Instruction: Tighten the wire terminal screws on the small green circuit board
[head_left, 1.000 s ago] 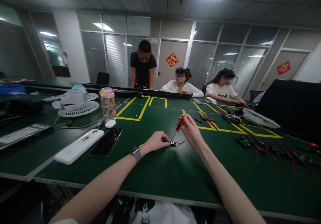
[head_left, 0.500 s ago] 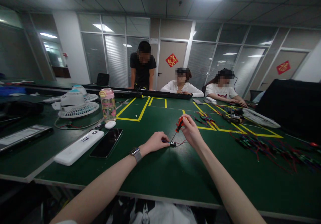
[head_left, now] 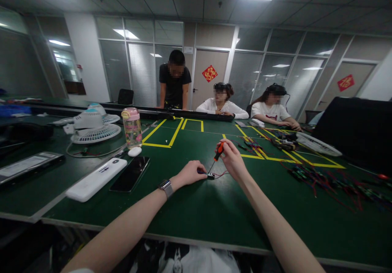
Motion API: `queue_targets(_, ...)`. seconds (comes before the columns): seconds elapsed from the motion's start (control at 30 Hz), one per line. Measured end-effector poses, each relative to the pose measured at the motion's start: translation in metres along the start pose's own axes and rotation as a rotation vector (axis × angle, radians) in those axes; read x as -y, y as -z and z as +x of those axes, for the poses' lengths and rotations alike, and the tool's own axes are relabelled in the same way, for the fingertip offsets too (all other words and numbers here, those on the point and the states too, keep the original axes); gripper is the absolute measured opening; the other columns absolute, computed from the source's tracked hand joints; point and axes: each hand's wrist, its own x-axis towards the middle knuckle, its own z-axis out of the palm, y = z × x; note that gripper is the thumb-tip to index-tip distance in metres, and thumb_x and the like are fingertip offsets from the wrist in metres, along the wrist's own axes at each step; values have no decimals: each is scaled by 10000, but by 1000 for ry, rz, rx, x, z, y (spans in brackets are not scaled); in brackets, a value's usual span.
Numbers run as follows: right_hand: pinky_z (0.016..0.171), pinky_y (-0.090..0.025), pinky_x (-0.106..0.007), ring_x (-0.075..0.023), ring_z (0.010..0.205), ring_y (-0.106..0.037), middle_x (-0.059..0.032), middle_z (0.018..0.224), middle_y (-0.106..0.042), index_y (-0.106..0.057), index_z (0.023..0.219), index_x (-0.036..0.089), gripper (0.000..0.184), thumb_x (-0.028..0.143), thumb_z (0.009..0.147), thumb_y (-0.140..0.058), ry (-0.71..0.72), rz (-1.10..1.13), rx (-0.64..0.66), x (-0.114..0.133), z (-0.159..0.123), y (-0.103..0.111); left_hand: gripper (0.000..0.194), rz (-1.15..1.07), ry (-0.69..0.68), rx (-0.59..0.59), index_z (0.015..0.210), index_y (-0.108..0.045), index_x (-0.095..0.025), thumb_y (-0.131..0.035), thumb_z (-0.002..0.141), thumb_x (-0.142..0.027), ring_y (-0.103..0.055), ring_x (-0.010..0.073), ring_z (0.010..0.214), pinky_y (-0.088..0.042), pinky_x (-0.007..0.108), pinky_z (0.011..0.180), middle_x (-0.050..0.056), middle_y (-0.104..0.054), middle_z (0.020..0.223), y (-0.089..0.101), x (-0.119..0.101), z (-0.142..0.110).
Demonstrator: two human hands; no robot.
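My right hand (head_left: pixel 233 158) is closed around the orange and black handle of a screwdriver (head_left: pixel 219 152). The tool leans, its thin shaft running down to a small dark wired module (head_left: pixel 210 176) on the green table (head_left: pixel 196 211). Whether the tip sits in a screw is too small to tell. My left hand (head_left: pixel 191 172), a watch on its wrist, pinches the module's left side and its wires. Red wires trail from the module's right side beneath my right hand.
Left of my arm lie a black phone (head_left: pixel 131 174), a white power bank (head_left: pixel 97 179) and a pink-lidded bottle (head_left: pixel 132 129). White fans (head_left: pixel 94 126) stand further left. Heaps of wired modules (head_left: pixel 333 179) lie to the right. Three people are across the table.
The screwdriver handle has turned slightly in my right hand, and its fingers have shifted a little. My left hand and the module stay in place.
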Motion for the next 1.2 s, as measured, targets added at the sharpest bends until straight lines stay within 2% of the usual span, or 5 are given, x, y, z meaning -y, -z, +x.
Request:
queue_targets(0.27, 802, -503, -340, -177, 820, -657, -8, 868, -716, -713, 1043, 293, 367, 467, 727, -781, -25, 27, 37, 2, 0, 1, 166, -21, -3, 7, 906, -780, -180, -731, 816, -311, -640, 187, 863, -460, 263, 781, 50, -704, 929, 0, 1, 0)
queue_targets(0.57, 771, -503, -311, -137, 727, -592, 28, 783, -653, -718, 847, 269, 263, 423, 670, -837, 20, 19, -32, 0, 0, 2, 183, -45, -13, 11, 912, -784, -162, -735, 816, -311, -640, 192, 863, -458, 268, 770, 61, -701, 934, 1, 1, 0)
queue_targets(0.77, 770, -498, -301, -151, 790, -626, 9, 834, -690, -715, 976, 284, 321, 452, 715, -797, -3, 29, 6, 2, 0, 4, 163, -42, -13, -4, 901, -785, -178, -737, 810, -304, -641, 190, 864, -455, 265, 773, 53, -705, 931, -1, 3, 0)
queue_targets(1.07, 771, -513, -311, -137, 736, -579, 29, 777, -632, -709, 866, 289, 252, 427, 691, -825, -2, 21, 49, 0, -1, 2, 154, -31, -7, -9, 897, -785, -183, -738, 804, -296, -639, 189, 858, -449, 264, 772, 47, -709, 918, 0, 1, 0)
queue_targets(1.2, 777, -512, -299, -132, 742, -568, 25, 794, -623, -726, 937, 293, 299, 437, 693, -820, -33, 34, 37, 3, -2, 1, 160, -40, -6, -4, 899, -786, -182, -736, 805, -302, -637, 189, 853, -452, 264, 770, 47, -708, 920, 1, 0, -1)
